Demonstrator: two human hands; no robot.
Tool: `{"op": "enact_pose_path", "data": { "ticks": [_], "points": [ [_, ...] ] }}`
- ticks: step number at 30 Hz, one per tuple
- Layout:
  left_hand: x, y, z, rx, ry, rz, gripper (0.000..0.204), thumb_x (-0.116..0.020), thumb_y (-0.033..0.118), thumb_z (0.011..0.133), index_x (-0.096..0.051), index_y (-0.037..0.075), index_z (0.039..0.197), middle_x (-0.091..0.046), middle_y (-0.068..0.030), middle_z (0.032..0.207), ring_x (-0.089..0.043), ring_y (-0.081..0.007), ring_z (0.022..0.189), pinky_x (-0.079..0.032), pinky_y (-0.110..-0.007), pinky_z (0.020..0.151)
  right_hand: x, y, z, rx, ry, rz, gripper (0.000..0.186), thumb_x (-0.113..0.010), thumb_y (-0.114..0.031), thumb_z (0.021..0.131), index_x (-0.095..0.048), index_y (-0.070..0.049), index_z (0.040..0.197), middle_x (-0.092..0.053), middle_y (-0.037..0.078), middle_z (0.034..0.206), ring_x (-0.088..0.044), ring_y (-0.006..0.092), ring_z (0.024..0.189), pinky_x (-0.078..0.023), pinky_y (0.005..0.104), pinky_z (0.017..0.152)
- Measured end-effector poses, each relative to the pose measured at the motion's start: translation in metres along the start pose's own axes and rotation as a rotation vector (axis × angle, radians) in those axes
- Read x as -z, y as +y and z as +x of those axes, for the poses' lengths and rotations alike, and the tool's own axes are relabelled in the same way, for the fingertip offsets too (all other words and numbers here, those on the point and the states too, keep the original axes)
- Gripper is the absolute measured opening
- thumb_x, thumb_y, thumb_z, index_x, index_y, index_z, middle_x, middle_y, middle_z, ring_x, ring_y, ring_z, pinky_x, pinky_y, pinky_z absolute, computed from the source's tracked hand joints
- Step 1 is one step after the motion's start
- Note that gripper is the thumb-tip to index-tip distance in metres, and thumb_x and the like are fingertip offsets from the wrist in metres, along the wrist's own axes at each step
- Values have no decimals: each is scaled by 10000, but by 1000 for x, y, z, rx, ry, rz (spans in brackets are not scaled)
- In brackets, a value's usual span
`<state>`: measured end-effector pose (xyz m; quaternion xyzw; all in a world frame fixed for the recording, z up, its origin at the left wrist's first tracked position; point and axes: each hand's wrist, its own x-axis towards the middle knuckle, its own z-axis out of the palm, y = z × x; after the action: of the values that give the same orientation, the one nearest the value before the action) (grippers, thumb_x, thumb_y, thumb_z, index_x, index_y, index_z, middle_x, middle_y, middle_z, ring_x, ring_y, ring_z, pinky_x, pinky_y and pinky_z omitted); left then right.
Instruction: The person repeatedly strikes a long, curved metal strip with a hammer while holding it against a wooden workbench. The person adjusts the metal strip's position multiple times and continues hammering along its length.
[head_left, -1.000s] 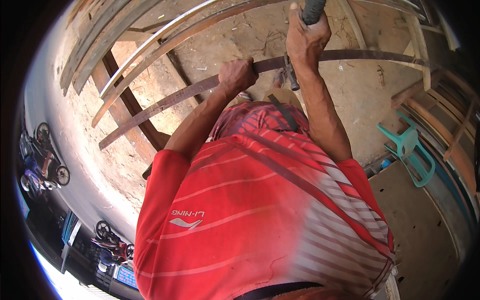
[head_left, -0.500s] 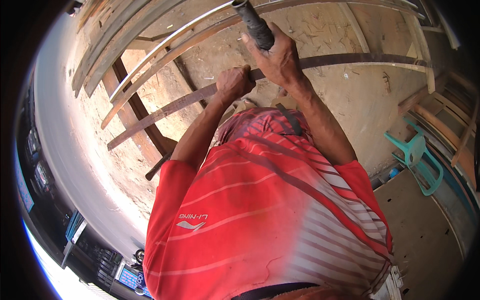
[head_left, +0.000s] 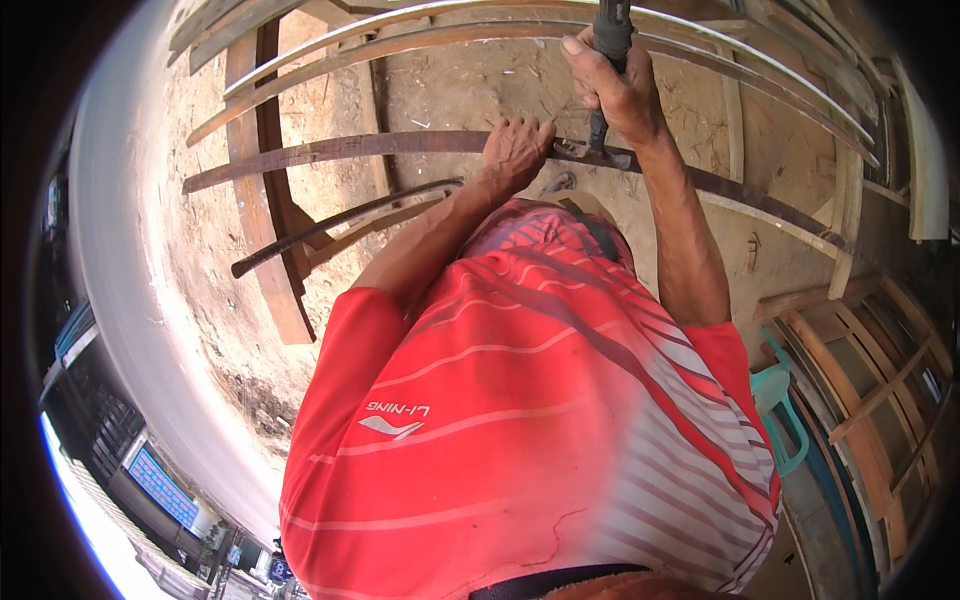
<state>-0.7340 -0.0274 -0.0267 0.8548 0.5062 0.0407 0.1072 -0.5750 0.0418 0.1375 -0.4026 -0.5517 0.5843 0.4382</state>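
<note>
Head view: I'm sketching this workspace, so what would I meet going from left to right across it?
Road, dark bar, the person's left hand, the person's right hand, green chair.

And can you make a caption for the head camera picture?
Right grip holding a black-handled hammer, left grip on a long dark wooden strip.

The person's shirt (head_left: 480, 400) was bright red crossed by thin pale lines, fading at one side into whitish grey with dark reddish slanting stripes. The hammer (head_left: 613, 40) looked black; the long strip (head_left: 340, 148) was dark brown. The ground (head_left: 450, 90) showed sandy tan, the road (head_left: 120, 250) pale grey, the chair (head_left: 770, 388) teal green.
</note>
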Motion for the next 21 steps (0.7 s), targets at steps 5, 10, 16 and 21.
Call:
{"op": "enact_pose_path", "data": {
  "ticks": [5,10,16,21],
  "points": [
    [16,-8,20,70,-210,-128,177,-644,232,889,-649,100,1007,-724,-151,893,-727,-375,875,-551,-508,750,13,-4,33,-55,-37,63,296,-709,-307,987,-571,-115,807,-482,-50,625,-450,79,513,-361,275,480],
    [38,-10,34,21,-321,-139,242,-688,256,812,-660,95,990,-732,-171,830,-733,-384,830,-567,-507,707,28,14,72,-139,58,160,317,-720,-354,968,-563,-166,767,-467,-92,602,-412,42,463,-317,246,428],
    [48,-19,50,-87,-457,-141,290,-704,267,790,-711,70,1003,-740,-190,837,-738,-391,846,-581,-482,734,36,40,81,55,221,132,273,-758,-240,961,-605,-85,797,-513,-52,602,-497,56,508,-385,254,461],
    [52,-25,59,-67,-618,-197,316,-699,254,775,-721,44,1010,-738,-209,849,-742,-383,869,-588,-476,771,30,46,75,237,407,-227,296,-768,-256,960,-639,-34,813,-595,-22,643,-556,72,580,-462,295,541]
  ]
}}
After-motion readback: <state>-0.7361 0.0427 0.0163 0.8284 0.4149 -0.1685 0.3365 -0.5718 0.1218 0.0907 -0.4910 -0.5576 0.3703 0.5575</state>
